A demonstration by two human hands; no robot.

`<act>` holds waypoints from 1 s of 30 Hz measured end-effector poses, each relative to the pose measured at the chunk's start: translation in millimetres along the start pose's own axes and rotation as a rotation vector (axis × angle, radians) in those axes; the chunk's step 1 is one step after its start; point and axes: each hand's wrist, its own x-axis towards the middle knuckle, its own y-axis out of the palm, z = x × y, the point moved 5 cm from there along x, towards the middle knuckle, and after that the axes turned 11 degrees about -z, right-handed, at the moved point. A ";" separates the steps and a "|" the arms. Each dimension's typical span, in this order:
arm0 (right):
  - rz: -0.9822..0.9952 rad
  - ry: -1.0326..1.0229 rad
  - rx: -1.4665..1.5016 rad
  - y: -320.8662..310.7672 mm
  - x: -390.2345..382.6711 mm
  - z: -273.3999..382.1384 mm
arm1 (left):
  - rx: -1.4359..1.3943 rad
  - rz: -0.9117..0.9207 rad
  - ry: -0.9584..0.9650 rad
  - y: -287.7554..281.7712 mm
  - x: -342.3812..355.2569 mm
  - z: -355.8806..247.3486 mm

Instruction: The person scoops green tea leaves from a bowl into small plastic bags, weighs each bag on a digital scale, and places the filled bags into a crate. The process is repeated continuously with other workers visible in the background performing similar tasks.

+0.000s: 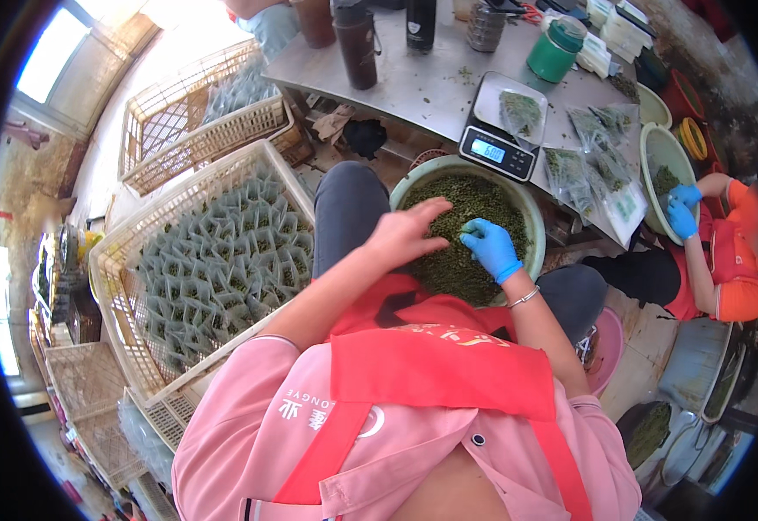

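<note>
A pale green basin [531, 208] filled with small green peppercorn-like grains [461, 193] sits between my knees. My left hand [406, 231], bare, hovers over the basin's left side with its fingers stretched out and nothing in them. On the right, my right hand [490, 248] wears a blue glove above the same grains. Its fingers are bent together; whatever lies between them is too small to name. Just beyond the basin, a digital scale [500, 154] with a lit display stands at the table's edge. A clear bag of green grains [520, 115] lies on its pan.
A cream plastic crate [118, 286] full of upright filled bags stands at my left, with another crate [162, 113] behind it. More filled bags [591, 161] lie on the metal table [387, 74], near a green jar [556, 54]. A co-worker [726, 252] handles another basin at right.
</note>
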 end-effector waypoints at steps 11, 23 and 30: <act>-0.561 -0.434 -0.334 -84.0 72.3 76.1 | 0.001 0.098 -0.155 53.0 8.4 33.3; -0.633 -0.413 -0.368 -82.7 93.8 56.9 | -0.108 0.097 -0.262 42.9 -7.4 47.8; -0.551 -0.126 -0.286 -86.1 77.3 62.5 | -0.345 0.083 -0.283 73.1 2.2 46.5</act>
